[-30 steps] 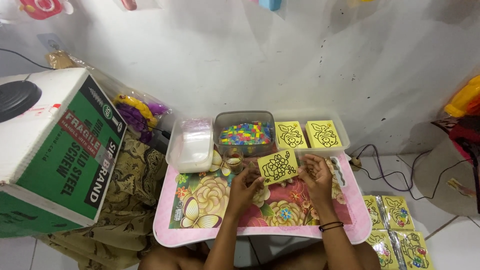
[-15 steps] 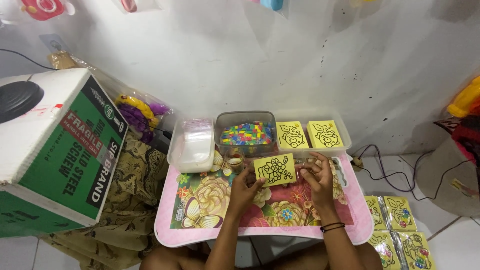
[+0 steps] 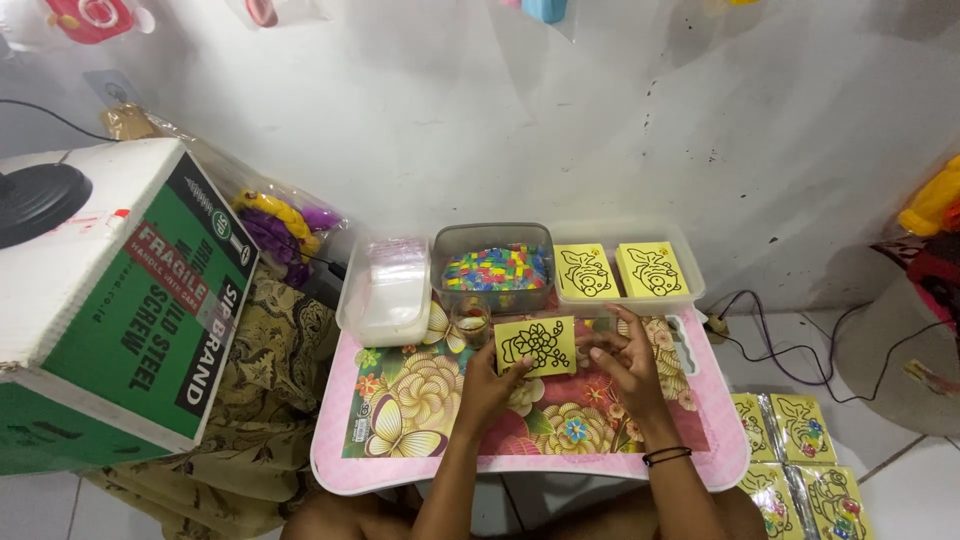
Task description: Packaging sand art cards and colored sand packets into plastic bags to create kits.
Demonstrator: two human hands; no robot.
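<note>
The square yellow card with a black line drawing (image 3: 536, 346) has dropped slightly from its earlier raised tilt, hovering near the small pink floral-topped table's (image 3: 520, 470) far edge. Left hand (image 3: 490, 385) pinches its lower-left corner; right hand (image 3: 622, 362) fingers touch its right edge, loosely spread.

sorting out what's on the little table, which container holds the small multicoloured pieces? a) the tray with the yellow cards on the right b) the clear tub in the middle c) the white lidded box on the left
b: the clear tub shows a heap of multicoloured pieces through its wall, between the white lidded box and the tray of yellow cards.
</note>
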